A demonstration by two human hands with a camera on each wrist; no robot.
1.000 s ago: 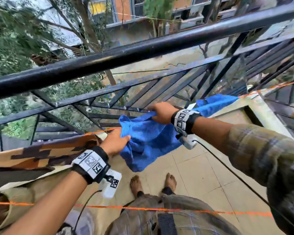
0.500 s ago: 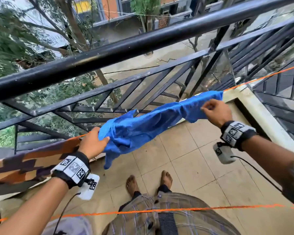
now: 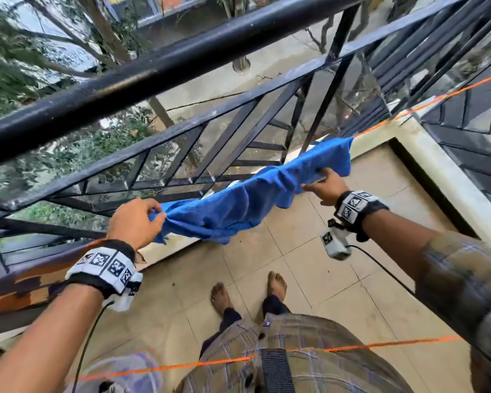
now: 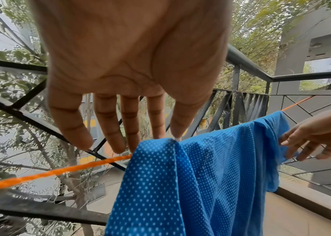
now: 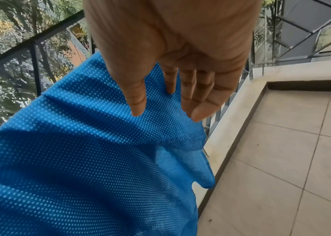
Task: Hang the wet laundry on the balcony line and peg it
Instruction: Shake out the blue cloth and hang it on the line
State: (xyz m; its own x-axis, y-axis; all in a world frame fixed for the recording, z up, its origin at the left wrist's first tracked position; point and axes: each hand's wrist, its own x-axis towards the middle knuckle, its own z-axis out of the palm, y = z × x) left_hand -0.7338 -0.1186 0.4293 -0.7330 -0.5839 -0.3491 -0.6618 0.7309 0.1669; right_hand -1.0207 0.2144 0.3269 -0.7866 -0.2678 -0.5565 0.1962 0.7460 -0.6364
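A blue mesh cloth (image 3: 238,205) lies draped over the orange line (image 3: 425,104) that runs along the balcony railing, spread out with folds. My left hand (image 3: 158,212) pinches the cloth's left end at the line; in the left wrist view thumb and forefinger tips meet on the top of the cloth (image 4: 201,183) beside the line (image 4: 49,172). My right hand (image 3: 321,182) holds the cloth near its right end. The right wrist view has the thumb in front of the cloth (image 5: 79,159) and the fingers (image 5: 198,95) behind it. No pegs are in view.
The black metal railing (image 3: 182,63) stands just beyond the line. A second orange line (image 3: 380,344) crosses close to my body. A brown camouflage-patterned cloth (image 3: 17,290) hangs at the left. My bare feet (image 3: 221,296) stand on the beige tiled floor (image 3: 338,279).
My right hand has moved to the right along the line and drawn the bunched blue cloth out lengthwise. The left hand keeps hold of the left end.
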